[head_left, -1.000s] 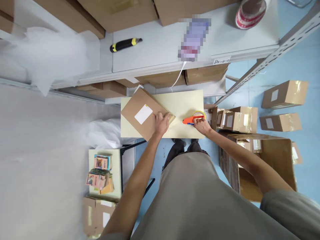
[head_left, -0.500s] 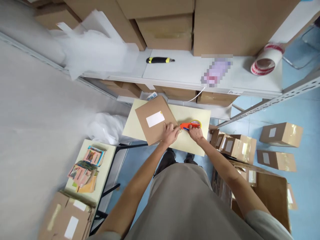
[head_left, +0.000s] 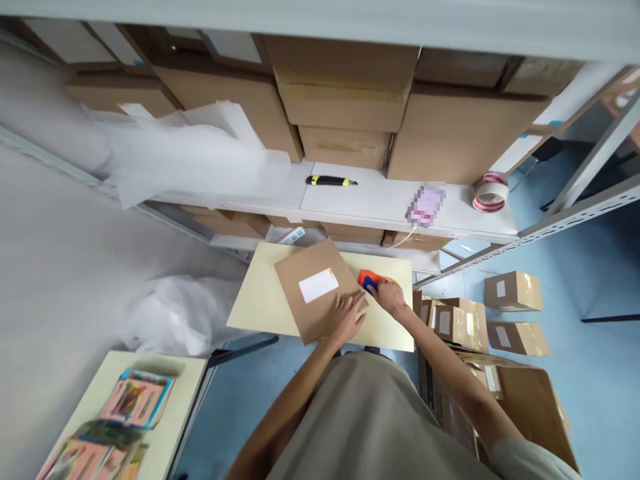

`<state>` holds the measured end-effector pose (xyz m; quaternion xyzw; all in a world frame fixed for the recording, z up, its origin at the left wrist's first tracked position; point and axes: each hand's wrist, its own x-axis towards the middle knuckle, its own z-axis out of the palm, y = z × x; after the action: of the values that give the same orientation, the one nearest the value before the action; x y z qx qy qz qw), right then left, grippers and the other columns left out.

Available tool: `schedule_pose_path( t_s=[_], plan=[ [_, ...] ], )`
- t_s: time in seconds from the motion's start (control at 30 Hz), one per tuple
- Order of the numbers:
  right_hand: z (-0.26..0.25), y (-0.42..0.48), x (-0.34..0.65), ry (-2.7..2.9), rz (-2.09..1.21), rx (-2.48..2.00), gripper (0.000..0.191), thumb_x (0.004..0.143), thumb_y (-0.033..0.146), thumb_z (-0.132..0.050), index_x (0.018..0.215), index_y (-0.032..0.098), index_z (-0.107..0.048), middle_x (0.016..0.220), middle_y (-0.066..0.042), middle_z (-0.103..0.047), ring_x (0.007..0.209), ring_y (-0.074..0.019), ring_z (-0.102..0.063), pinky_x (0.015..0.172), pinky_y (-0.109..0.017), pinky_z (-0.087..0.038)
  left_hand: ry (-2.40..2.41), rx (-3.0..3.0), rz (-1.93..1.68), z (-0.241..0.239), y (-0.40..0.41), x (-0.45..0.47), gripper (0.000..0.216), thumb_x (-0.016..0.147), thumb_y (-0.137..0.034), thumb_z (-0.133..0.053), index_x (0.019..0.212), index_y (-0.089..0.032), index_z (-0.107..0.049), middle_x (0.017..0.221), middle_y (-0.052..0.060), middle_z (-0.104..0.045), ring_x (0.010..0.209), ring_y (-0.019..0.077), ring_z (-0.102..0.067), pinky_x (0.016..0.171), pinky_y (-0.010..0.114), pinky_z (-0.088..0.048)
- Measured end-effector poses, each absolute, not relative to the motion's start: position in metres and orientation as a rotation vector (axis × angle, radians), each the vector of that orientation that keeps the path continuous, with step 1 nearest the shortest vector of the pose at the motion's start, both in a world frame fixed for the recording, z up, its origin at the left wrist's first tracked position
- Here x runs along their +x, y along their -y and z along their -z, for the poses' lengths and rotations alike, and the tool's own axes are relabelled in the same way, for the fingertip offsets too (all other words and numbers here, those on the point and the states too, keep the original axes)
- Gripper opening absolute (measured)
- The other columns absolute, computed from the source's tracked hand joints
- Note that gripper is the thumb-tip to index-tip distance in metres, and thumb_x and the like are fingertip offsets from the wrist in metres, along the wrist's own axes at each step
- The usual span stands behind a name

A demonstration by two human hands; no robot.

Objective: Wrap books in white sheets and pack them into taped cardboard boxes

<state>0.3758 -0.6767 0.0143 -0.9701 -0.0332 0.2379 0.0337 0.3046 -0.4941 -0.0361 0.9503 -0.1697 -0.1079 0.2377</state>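
A flat brown cardboard box (head_left: 305, 263) with a white label (head_left: 319, 285) lies slanted on the pale yellow table (head_left: 260, 287). My left hand (head_left: 346, 319) rests on the right part of the box, fingers stretched out and apart, with the fingertips near its right edge. Just right of the box, my right hand (head_left: 390, 297) is closed around an orange and blue tape dispenser (head_left: 369, 279). A roll of tape on it is partly hidden behind the hand.
On the shelf ahead are a black and yellow utility knife (head_left: 331, 181), a blurred-out phone (head_left: 426, 205) with a cable, and a tape roll (head_left: 491, 193). Several cartons (head_left: 513, 291) stand on the floor at right. Printed packets (head_left: 137, 399) lie on a side table at left.
My view has tilted up, showing more of the shelf. The tape dispenser has turned in my right hand, showing more of its blue part. My left hand stays on the box.
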Motion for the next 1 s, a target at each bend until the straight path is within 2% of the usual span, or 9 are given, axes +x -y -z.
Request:
schedule_pose_path(
  t_s=[0.1,0.17,0.3,0.43,0.57,0.67,0.83,1.0],
  plan=[
    [-0.040,0.680,0.363,-0.089,-0.655,-2.901,0.052,0.117,0.054,-0.041,0.129,0.014,-0.072,0.120,-0.024,-0.083,0.113,-0.0363,-0.081,0.086,-0.038,-0.056,0.452,2.411,0.216,0.019,0.484,0.318,0.062,0.105,-0.029,-0.061,0.166,-0.029,-0.053,0.131,0.014,-0.073,0.132,0.0317,-0.069,0.124,0.054,-0.051],
    [-0.060,0.678,0.359,-0.168,-0.597,-2.864,0.050,0.117,0.056,-0.042,0.128,0.015,-0.069,0.114,-0.022,-0.084,0.109,-0.0373,-0.082,0.082,-0.038,-0.055,0.473,2.309,0.101,0.001,0.481,0.332,0.053,0.108,-0.029,-0.056,0.161,-0.028,-0.058,0.136,0.015,-0.071,0.134,0.0305,-0.068,0.119,0.050,-0.056],
    [-0.106,0.663,0.374,-0.239,-0.369,-2.853,0.043,0.114,0.053,-0.046,0.131,0.017,-0.063,0.111,-0.019,-0.084,0.101,-0.0368,-0.082,0.079,-0.037,-0.054,0.580,2.205,-0.137,-0.043,0.481,0.373,0.049,0.111,-0.029,-0.050,0.159,-0.028,-0.060,0.145,0.017,-0.066,0.140,0.0288,-0.064,0.122,0.047,-0.054],
    [-0.145,0.646,0.422,-0.163,-0.170,-2.878,0.045,0.111,0.043,-0.049,0.143,0.012,-0.053,0.117,-0.022,-0.081,0.101,-0.0370,-0.080,0.081,-0.039,-0.055,0.638,2.215,-0.291,-0.081,0.481,0.430,0.059,0.110,-0.024,-0.047,0.169,-0.026,-0.049,0.152,0.019,-0.062,0.149,0.0309,-0.058,0.127,0.051,-0.050],
    [-0.164,0.637,0.485,-0.035,-0.034,-2.940,0.045,0.111,0.031,-0.045,0.145,0.002,-0.051,0.116,-0.026,-0.080,0.109,-0.0391,-0.076,0.099,-0.044,-0.053,0.663,2.264,-0.365,-0.103,0.482,0.489,0.066,0.104,-0.016,-0.050,0.169,-0.019,-0.047,0.158,0.020,-0.060,0.150,0.0339,-0.055,0.129,0.053,-0.047],
    [-0.160,0.633,0.522,0.061,0.024,-2.986,0.045,0.109,0.023,-0.047,0.146,-0.002,-0.054,0.123,-0.029,-0.078,0.119,-0.0399,-0.072,0.115,-0.048,-0.044,0.660,2.311,-0.374,-0.106,0.478,0.517,0.063,0.100,-0.014,-0.053,0.163,-0.014,-0.054,0.155,0.020,-0.063,0.144,0.0352,-0.059,0.127,0.054,-0.048],
    [-0.147,0.633,0.550,0.084,0.136,-2.981,0.053,0.104,0.014,-0.048,0.153,-0.006,-0.053,0.136,-0.033,-0.072,0.134,-0.0411,-0.061,0.125,-0.054,-0.034,0.697,2.347,-0.371,-0.091,0.462,0.516,0.053,0.101,-0.015,-0.054,0.154,-0.016,-0.062,0.147,0.017,-0.069,0.135,0.0330,-0.063,0.123,0.051,-0.050],
    [-0.135,0.643,0.521,0.056,0.505,-2.802,0.046,0.110,0.023,-0.046,0.151,0.007,-0.058,0.151,-0.028,-0.063,0.142,-0.0408,-0.053,0.124,-0.059,-0.037,0.602,2.438,-0.208,-0.050,0.437,0.496,0.046,0.102,-0.017,-0.055,0.146,-0.016,-0.068,0.139,0.018,-0.072,0.131,0.0333,-0.065,0.121,0.050,-0.050]
  ],
)
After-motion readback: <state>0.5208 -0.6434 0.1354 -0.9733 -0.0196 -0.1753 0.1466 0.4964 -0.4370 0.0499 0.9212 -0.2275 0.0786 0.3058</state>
